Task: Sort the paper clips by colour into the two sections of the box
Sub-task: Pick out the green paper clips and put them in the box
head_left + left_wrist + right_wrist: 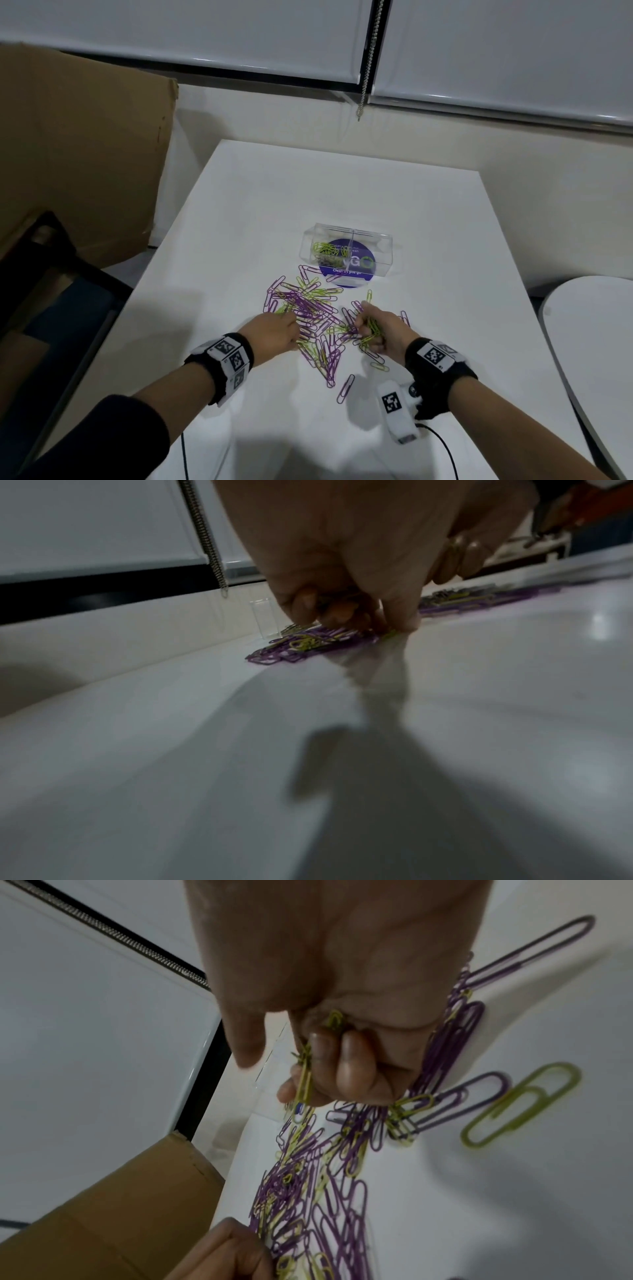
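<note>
Right hand [383,329] fisted round green clips [369,329]; left hand [274,330] fingertips pinching into mixed pile [310,308]; box [346,255] beyond.

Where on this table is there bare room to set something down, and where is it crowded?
Bare: the table beyond the clear box, and its right side. Crowded: the loose paper clips spread between the box, the left hand and the right hand.

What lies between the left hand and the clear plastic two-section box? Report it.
In the head view, a pile of purple and green paper clips covers the white table between the left hand and the box.
</note>
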